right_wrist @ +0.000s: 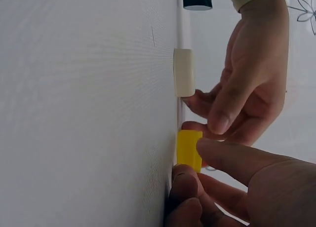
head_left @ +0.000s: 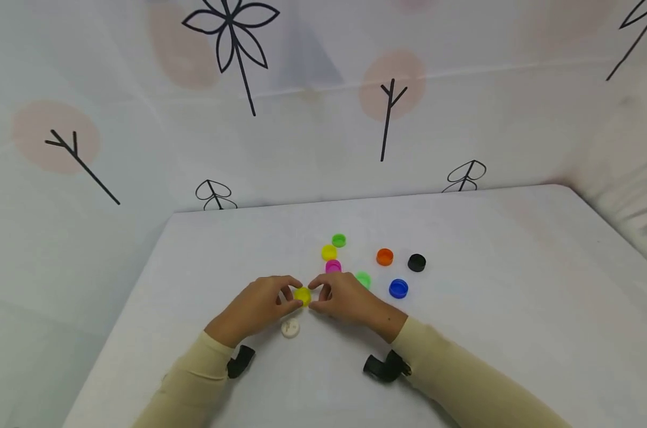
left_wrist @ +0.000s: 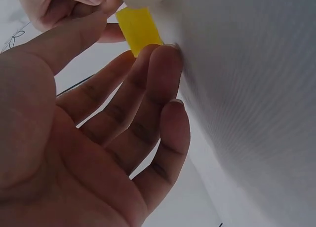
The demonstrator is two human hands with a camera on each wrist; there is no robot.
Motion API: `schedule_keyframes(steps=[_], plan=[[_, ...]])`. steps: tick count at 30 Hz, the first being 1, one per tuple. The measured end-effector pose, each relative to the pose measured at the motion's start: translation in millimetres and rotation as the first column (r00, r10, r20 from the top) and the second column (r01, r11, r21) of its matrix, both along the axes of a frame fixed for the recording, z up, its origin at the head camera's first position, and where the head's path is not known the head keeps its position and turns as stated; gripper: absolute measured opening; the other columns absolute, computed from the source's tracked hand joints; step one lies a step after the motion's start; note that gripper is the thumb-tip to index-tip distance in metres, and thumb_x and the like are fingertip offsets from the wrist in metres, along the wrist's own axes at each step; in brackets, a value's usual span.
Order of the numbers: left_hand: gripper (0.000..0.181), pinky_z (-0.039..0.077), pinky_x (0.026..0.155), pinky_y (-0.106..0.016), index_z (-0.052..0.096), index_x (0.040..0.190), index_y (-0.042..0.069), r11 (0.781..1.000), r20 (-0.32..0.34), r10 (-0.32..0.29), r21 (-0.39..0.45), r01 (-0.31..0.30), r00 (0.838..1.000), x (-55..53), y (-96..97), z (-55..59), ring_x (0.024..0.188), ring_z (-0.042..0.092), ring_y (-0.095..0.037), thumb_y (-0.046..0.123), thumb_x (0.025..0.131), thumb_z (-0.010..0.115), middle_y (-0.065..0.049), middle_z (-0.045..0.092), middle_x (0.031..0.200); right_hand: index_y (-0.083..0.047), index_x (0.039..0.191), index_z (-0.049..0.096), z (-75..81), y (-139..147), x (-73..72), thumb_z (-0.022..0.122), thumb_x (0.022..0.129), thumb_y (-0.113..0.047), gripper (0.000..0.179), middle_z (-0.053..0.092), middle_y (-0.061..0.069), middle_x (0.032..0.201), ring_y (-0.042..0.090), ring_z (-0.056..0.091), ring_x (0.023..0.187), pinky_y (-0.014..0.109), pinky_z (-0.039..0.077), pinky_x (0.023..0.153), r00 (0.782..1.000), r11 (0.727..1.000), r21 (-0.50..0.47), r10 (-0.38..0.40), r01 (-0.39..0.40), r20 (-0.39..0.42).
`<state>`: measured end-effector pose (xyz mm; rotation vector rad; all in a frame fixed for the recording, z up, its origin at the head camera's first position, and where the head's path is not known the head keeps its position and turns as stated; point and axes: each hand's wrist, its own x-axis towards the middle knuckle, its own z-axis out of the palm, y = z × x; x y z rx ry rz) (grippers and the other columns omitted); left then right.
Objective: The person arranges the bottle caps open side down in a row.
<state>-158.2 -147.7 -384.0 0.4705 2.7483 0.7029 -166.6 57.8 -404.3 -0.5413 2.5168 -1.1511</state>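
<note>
A yellow bottle cap (head_left: 303, 296) lies flat on the white table between both hands. My left hand (head_left: 264, 303) has thumb and index finger curved to its left edge, and my right hand (head_left: 347, 298) curves thumb and index finger to its right edge. In the right wrist view, the right thumb overlaps the yellow cap (right_wrist: 187, 149), with other fingertips at its side. The left wrist view shows the left fingertips against the same cap (left_wrist: 139, 29). Just nearer the person sits a white cap (head_left: 290, 327), touched by neither hand in the head view.
Beyond the hands stand a green cap (head_left: 338, 240), another yellow cap (head_left: 329, 252) and a magenta cap (head_left: 333, 266). A light green cap (head_left: 363, 280) is partly behind the right hand. Orange (head_left: 384, 257), black (head_left: 416, 263) and blue (head_left: 398, 288) caps lie to the right.
</note>
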Motion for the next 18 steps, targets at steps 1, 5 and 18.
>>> schedule_keyframes(steps=[1,5,18], plan=[[0.032,0.052,0.073,-0.027,0.068,0.121,0.017,1.0,0.003,-0.006,0.002,0.006,1.0,-0.5,0.2,-1.2,0.078,0.059,-0.008,0.026,0.09,0.075,0.008,0.067,0.088,-0.008,0.119,0.07,0.4,-0.5,-0.2,0.077,0.088,-0.018,0.033,0.064,-0.003,0.076,0.012,0.058,0.07,0.021,0.051,0.064,1.0,1.0,0.004,0.002,-0.002,-0.003],[0.034,0.052,0.073,-0.027,0.068,0.121,0.014,1.0,0.009,-0.015,0.019,0.015,1.0,-2.0,0.2,-4.9,0.078,0.058,-0.009,0.021,0.089,0.076,0.007,0.068,0.088,-0.007,0.117,0.071,0.9,-1.7,0.0,0.077,0.088,-0.017,0.032,0.064,-0.003,0.074,0.012,0.057,0.069,0.021,0.05,0.062,1.0,1.0,0.016,0.006,-0.005,-0.016],[0.028,0.052,0.074,-0.028,0.071,0.117,0.011,0.999,0.013,0.007,0.045,-0.008,1.0,-1.5,0.1,-5.2,0.078,0.057,-0.011,0.016,0.089,0.076,0.006,0.066,0.087,-0.008,0.116,0.071,-0.7,-4.9,2.7,0.076,0.089,-0.016,0.029,0.066,-0.004,0.08,0.011,0.059,0.075,0.022,0.053,0.069,0.999,1.0,0.013,0.014,-0.013,-0.032]])
